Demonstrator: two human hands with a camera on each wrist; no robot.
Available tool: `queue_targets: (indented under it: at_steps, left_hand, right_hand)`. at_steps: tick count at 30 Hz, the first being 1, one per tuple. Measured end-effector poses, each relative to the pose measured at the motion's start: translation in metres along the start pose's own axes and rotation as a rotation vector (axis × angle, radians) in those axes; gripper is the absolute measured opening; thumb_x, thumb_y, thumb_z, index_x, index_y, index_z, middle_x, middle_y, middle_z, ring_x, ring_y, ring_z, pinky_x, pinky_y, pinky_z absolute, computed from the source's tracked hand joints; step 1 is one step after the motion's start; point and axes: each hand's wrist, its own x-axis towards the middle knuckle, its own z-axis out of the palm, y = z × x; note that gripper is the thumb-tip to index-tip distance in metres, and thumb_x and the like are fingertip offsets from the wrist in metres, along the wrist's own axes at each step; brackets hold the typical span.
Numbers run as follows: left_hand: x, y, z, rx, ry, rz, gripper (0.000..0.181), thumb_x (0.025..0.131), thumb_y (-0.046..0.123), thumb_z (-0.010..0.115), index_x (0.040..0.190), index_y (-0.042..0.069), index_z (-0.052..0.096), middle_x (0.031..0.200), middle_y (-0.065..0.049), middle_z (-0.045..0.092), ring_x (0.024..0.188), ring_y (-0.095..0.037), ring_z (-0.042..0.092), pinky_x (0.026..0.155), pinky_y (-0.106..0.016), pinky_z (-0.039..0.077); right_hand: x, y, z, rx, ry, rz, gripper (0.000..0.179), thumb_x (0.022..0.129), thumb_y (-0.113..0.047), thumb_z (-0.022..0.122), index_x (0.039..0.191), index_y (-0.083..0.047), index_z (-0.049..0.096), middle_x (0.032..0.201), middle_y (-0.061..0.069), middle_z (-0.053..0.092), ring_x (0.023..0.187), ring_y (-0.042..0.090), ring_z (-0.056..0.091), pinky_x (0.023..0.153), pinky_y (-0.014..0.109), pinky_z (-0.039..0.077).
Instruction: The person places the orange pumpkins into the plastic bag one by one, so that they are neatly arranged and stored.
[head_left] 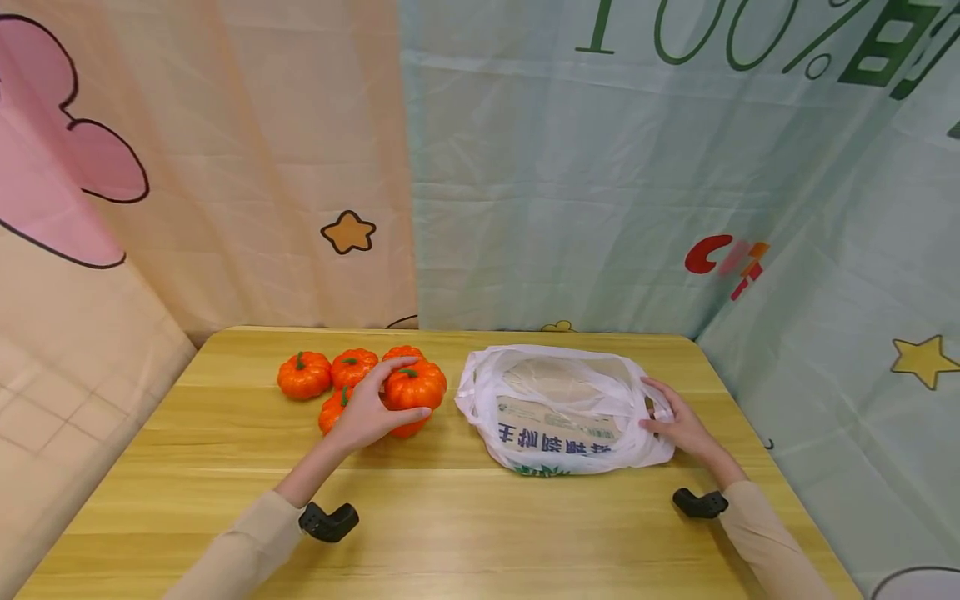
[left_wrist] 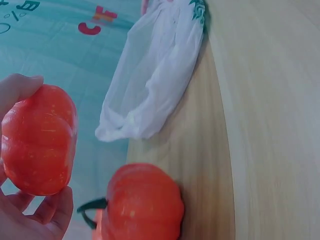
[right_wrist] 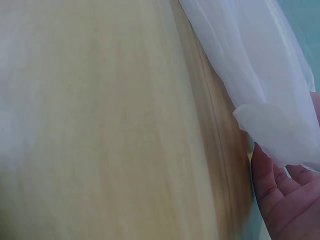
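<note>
My left hand [head_left: 369,414] grips a small orange pumpkin [head_left: 417,385] with a green stem, thumb on the near side and fingers over the far side. In the left wrist view this pumpkin [left_wrist: 42,142] is held clear of another pumpkin [left_wrist: 142,205] on the table. At the right, my right hand [head_left: 684,427] holds the right edge of a white plastic bag [head_left: 480,417] with dark printed characters. The bag lies on the table with its mouth spread. In the right wrist view, fingers [right_wrist: 267,175] curl at the bag's edge [right_wrist: 275,130].
Several more orange pumpkins, among them one at the far left [head_left: 303,375] and one at the back [head_left: 355,365], sit around the left hand on the wooden table [head_left: 465,533]. Printed curtains [head_left: 525,208] hang behind the table.
</note>
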Motion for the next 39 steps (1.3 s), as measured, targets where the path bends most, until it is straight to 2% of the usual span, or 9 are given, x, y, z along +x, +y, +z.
queue_targets:
  at_steps: [5, 16, 21, 25, 29, 31, 33, 36, 39]
  left_hand:
    - [0.009, 0.006, 0.016, -0.018, -0.030, -0.001, 0.075, 0.071, 0.030, 0.085, 0.136, 0.020, 0.049, 0.140, -0.006, 0.049, 0.126, -0.032, 0.049, 0.102, -0.055, 0.043]
    - [0.030, 0.020, 0.058, -0.103, -0.080, -0.019, 0.075, 0.071, 0.028, 0.085, 0.136, 0.020, 0.050, 0.140, -0.005, 0.049, 0.120, -0.030, 0.054, 0.097, -0.049, 0.049]
    - [0.038, 0.025, 0.079, -0.146, -0.089, -0.025, 0.074, 0.071, 0.025, 0.085, 0.137, 0.018, 0.050, 0.141, -0.005, 0.048, 0.123, -0.029, 0.052, 0.099, -0.048, 0.048]
    - [0.042, 0.029, 0.094, -0.167, -0.078, -0.028, 0.073, 0.071, 0.025, 0.085, 0.136, 0.016, 0.051, 0.139, -0.007, 0.050, 0.121, -0.030, 0.053, 0.099, -0.049, 0.048]
    - [0.046, 0.032, 0.108, -0.190, -0.080, -0.024, 0.073, 0.072, 0.023, 0.085, 0.135, 0.013, 0.050, 0.136, -0.008, 0.051, 0.118, -0.030, 0.054, 0.098, -0.049, 0.049]
    - [0.049, 0.033, 0.115, -0.199, -0.081, -0.021, 0.072, 0.072, 0.022, 0.084, 0.134, 0.013, 0.051, 0.136, -0.008, 0.051, 0.118, -0.031, 0.054, 0.098, -0.049, 0.049]
    - [0.051, 0.034, 0.122, -0.198, -0.079, -0.020, 0.071, 0.072, 0.023, 0.085, 0.134, 0.014, 0.051, 0.136, -0.008, 0.052, 0.117, -0.030, 0.054, 0.098, -0.048, 0.048]
    - [0.055, 0.035, 0.132, -0.191, -0.074, -0.017, 0.071, 0.071, 0.024, 0.085, 0.133, 0.014, 0.052, 0.134, -0.007, 0.053, 0.116, -0.029, 0.054, 0.098, -0.047, 0.049]
    - [0.060, 0.037, 0.141, -0.182, -0.071, -0.002, 0.072, 0.070, 0.025, 0.085, 0.132, 0.012, 0.052, 0.131, -0.008, 0.055, 0.114, -0.029, 0.055, 0.096, -0.047, 0.050]
  right_hand:
    - [-0.001, 0.001, 0.001, -0.020, 0.021, -0.040, 0.070, 0.086, -0.006, 0.069, 0.145, -0.001, 0.031, 0.149, 0.027, 0.027, 0.098, 0.006, 0.052, 0.083, 0.008, 0.040]
    - [-0.003, 0.001, 0.001, 0.029, 0.010, -0.060, 0.064, 0.087, -0.003, 0.067, 0.141, 0.004, 0.034, 0.148, 0.029, 0.028, 0.094, -0.005, 0.050, 0.080, 0.008, 0.044]
    - [-0.004, 0.003, 0.001, -0.001, 0.015, -0.037, 0.064, 0.087, -0.006, 0.068, 0.142, 0.001, 0.036, 0.150, 0.028, 0.028, 0.111, 0.015, 0.051, 0.087, 0.009, 0.040]
    - [-0.005, 0.003, 0.001, -0.017, 0.011, -0.021, 0.064, 0.087, -0.009, 0.068, 0.141, -0.001, 0.037, 0.152, 0.027, 0.025, 0.135, 0.040, 0.030, 0.101, 0.013, 0.032]
    - [-0.004, 0.002, 0.001, 0.008, 0.007, -0.028, 0.064, 0.086, -0.007, 0.069, 0.141, 0.001, 0.037, 0.152, 0.028, 0.025, 0.138, 0.045, 0.023, 0.098, 0.006, 0.028]
    - [-0.003, 0.002, 0.000, 0.014, 0.004, -0.029, 0.064, 0.086, -0.006, 0.069, 0.141, 0.001, 0.037, 0.153, 0.028, 0.024, 0.138, 0.045, 0.022, 0.105, 0.014, 0.030]
    - [-0.003, 0.002, 0.000, 0.023, 0.001, -0.028, 0.065, 0.086, -0.005, 0.069, 0.141, 0.001, 0.036, 0.153, 0.029, 0.023, 0.139, 0.047, 0.021, 0.114, 0.034, 0.029]
    - [-0.001, 0.002, 0.001, 0.023, -0.006, -0.023, 0.066, 0.085, -0.004, 0.069, 0.141, 0.002, 0.035, 0.152, 0.030, 0.022, 0.139, 0.049, 0.019, 0.111, 0.065, 0.020]
    - [0.000, 0.002, 0.002, 0.017, 0.002, -0.018, 0.066, 0.085, -0.005, 0.069, 0.141, 0.001, 0.036, 0.152, 0.030, 0.023, 0.139, 0.049, 0.020, 0.108, 0.069, 0.018]
